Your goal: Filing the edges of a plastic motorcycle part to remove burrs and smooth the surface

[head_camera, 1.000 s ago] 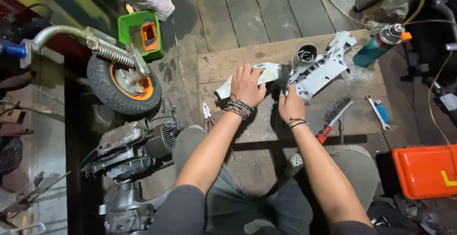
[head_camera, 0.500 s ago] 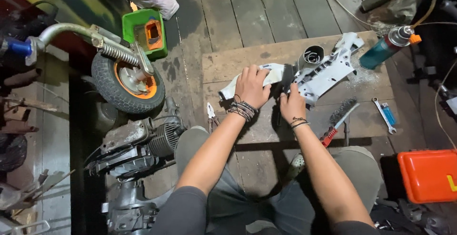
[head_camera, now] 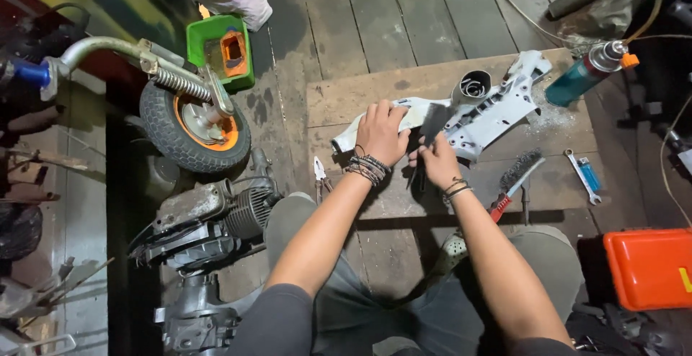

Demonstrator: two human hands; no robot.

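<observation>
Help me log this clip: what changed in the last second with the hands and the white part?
Little changed. The right hand slid slightly left toward the left hand, working a dark tool against the white metal part. The left hand stayed pressed on the part's narrow end. Spray can, wire brush, pliers and wrench did not move.

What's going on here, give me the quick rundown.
A person sits on a wooden floor, working on a white metal frame part that lies on a wooden board. The left hand presses down on the part's narrow end, while the right hand holds a dark flat tool against it. A wire brush, a spanner, pliers and a spray can lie around. A small wheel with an orange rim and an engine sit to the left.
</observation>
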